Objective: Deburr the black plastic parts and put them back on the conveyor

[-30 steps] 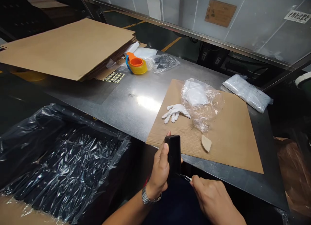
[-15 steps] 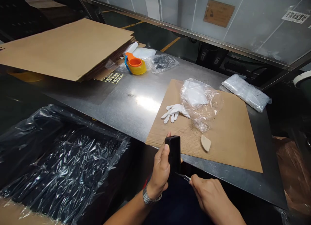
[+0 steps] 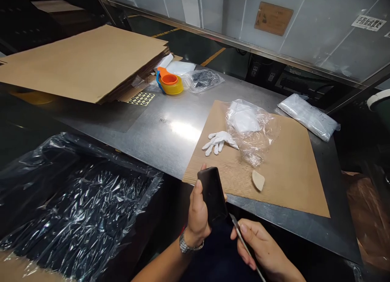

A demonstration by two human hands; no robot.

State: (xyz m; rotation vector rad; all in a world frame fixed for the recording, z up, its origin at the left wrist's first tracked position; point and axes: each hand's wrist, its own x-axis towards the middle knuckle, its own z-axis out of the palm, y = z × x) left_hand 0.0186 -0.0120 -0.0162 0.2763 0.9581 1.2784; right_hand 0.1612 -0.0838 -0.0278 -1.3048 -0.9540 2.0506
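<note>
Left hand (image 3: 198, 217) gripped black case (image 3: 212, 194), lower centre, long axis leaning left. Right hand (image 3: 262, 245) pinched slim tool (image 3: 242, 240), tip just beside case's lower-right corner.

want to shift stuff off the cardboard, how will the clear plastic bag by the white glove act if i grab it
Probably floppy: the clear plastic bag is crumpled. Likely light, as its see-through film looks thin. The white contents bunched at its far end may shift when lifted.
</note>
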